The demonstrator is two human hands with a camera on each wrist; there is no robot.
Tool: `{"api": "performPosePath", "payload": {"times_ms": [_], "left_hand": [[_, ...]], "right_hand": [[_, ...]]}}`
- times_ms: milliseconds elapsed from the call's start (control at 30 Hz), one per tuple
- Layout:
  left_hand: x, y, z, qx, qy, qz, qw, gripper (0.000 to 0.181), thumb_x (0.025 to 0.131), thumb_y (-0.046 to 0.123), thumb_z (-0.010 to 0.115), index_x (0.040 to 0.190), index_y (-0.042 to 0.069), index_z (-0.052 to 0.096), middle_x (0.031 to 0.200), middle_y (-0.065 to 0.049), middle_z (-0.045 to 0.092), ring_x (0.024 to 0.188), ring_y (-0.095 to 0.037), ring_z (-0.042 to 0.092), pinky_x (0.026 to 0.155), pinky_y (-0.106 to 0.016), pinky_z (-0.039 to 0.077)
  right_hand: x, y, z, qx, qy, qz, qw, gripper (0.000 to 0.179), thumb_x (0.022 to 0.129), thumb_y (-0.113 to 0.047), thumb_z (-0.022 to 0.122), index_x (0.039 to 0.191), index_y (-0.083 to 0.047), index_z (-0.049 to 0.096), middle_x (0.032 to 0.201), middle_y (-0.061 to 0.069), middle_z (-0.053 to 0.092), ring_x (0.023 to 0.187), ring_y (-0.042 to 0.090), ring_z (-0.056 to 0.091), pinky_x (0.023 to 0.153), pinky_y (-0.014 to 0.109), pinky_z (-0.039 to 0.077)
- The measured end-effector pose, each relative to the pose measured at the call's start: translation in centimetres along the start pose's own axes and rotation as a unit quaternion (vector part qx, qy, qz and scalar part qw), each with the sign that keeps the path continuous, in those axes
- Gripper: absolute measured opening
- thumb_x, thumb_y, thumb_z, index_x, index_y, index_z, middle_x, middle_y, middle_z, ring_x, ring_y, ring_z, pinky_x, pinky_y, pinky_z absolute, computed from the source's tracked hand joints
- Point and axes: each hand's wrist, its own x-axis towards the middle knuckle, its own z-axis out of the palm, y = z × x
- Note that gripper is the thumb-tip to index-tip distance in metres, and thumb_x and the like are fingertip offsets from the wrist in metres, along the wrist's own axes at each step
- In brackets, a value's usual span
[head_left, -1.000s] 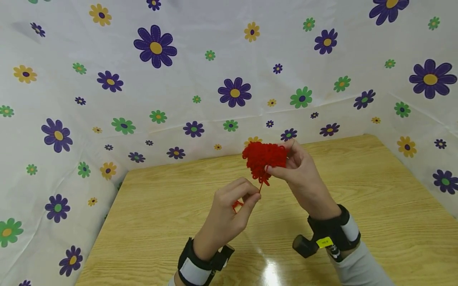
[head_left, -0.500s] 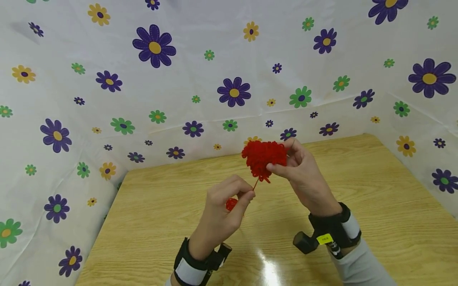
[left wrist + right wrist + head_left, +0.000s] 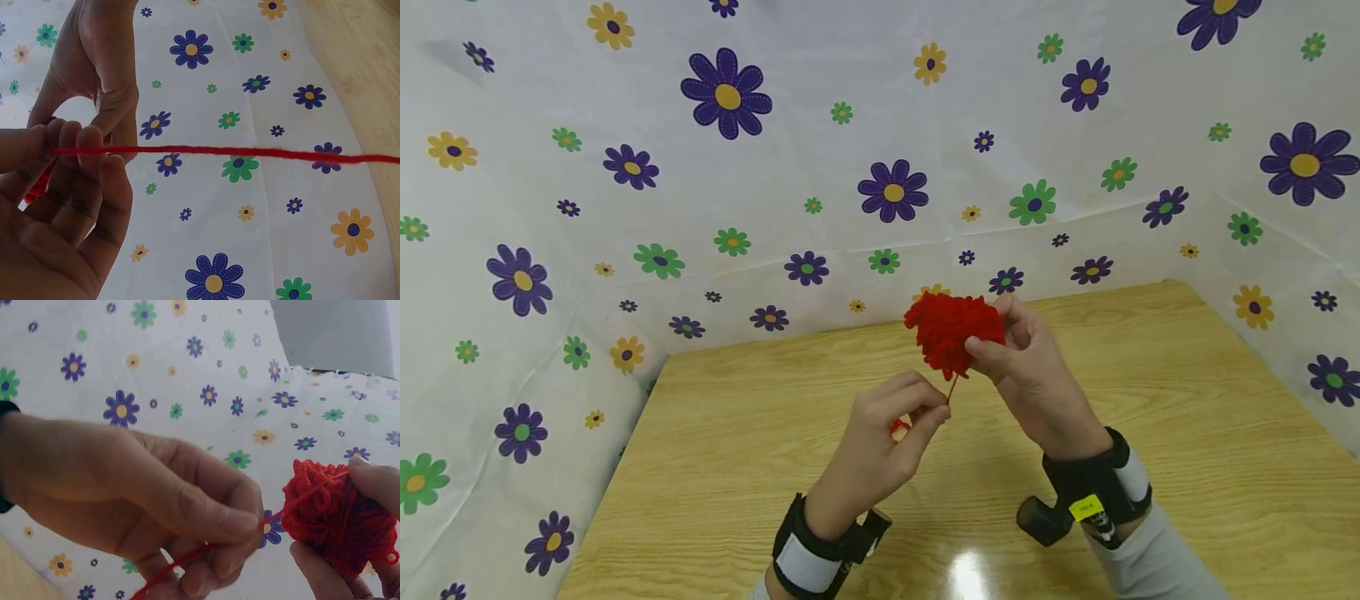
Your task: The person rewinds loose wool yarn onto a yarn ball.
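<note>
A loopy bundle of red yarn (image 3: pixel 951 329) is held above the table by my right hand (image 3: pixel 1037 375), thumb on its near face. In the right wrist view the bundle (image 3: pixel 340 519) shows strands wound across its middle and loose loops at its edge. Below and left of it, my left hand (image 3: pixel 887 442) pinches a strand of yarn (image 3: pixel 952 389) between thumb and forefinger. That strand runs up to the bundle. On the other side of the pinch, the yarn strand (image 3: pixel 250 152) trails away across the left wrist view, crossing the left fingers.
The wooden table (image 3: pixel 737 417) lies beneath both hands. A white cloth with printed flowers (image 3: pixel 805 167) rises behind it and along the sides. Each wrist wears a black strap with a camera (image 3: pixel 1045 521).
My left hand shifted slightly left, then back right, still pinching the strand. The bundle has turned a little in my right hand, and the right thumb sits slightly higher on it.
</note>
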Motion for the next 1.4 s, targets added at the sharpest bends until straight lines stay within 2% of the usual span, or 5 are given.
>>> {"api": "performPosePath", "payload": {"times_ms": [333,600,867,1000,1400], "left_hand": [[-0.3,-0.8,-1.4,0.042,0.000,-0.046,0.9981,0.031,0.091,-0.008,0.070,0.119,0.002,0.070,0.108,-0.010,0.075,0.085,-0.016,0.068,0.076,-0.029,0.060],[-0.3,-0.9,-1.9,0.036,0.012,-0.038,0.9986,0.032,0.079,-0.018,0.074,0.099,0.006,0.068,0.090,-0.005,0.071,0.081,-0.016,0.068,0.076,-0.031,0.061],[-0.3,-1.0,-2.4,0.049,0.030,-0.038,0.9977,0.003,0.097,0.002,0.068,0.096,0.005,0.067,0.087,-0.005,0.067,0.077,-0.013,0.062,0.072,-0.029,0.059],[-0.3,-1.0,-2.5,0.050,0.026,-0.032,0.9979,0.018,0.102,0.019,0.064,0.096,0.002,0.066,0.085,-0.005,0.066,0.075,-0.013,0.060,0.070,-0.027,0.057],[-0.3,-0.5,-2.2,0.053,0.023,-0.043,0.9974,0.012,0.096,-0.001,0.068,0.091,0.009,0.063,0.077,-0.001,0.054,0.064,-0.009,0.046,0.053,-0.022,0.043]], "right_hand": [[-0.2,0.0,-0.1,-0.058,-0.126,-0.003,0.9903,0.027,0.088,-0.001,0.077,0.102,-0.017,0.060,0.116,0.003,0.067,0.105,0.024,0.065,0.090,0.036,0.058],[-0.1,-0.2,-0.8,-0.135,-0.237,-0.019,0.9618,0.037,0.081,0.003,0.081,0.107,-0.011,0.060,0.117,0.009,0.065,0.106,0.031,0.065,0.096,0.041,0.056],[0.1,-0.9,-1.3,-0.224,-0.274,-0.023,0.9350,0.042,0.077,-0.001,0.086,0.110,-0.012,0.063,0.113,0.008,0.067,0.107,0.032,0.063,0.098,0.046,0.054],[0.1,-1.0,-1.4,-0.262,-0.293,-0.006,0.9194,0.043,0.076,-0.006,0.088,0.111,-0.016,0.065,0.112,0.004,0.068,0.108,0.028,0.063,0.098,0.047,0.054],[0.2,-0.5,-1.4,-0.337,-0.278,-0.038,0.8985,0.049,0.073,-0.006,0.090,0.111,-0.018,0.062,0.110,-0.002,0.067,0.103,0.021,0.063,0.086,0.038,0.057]]}}
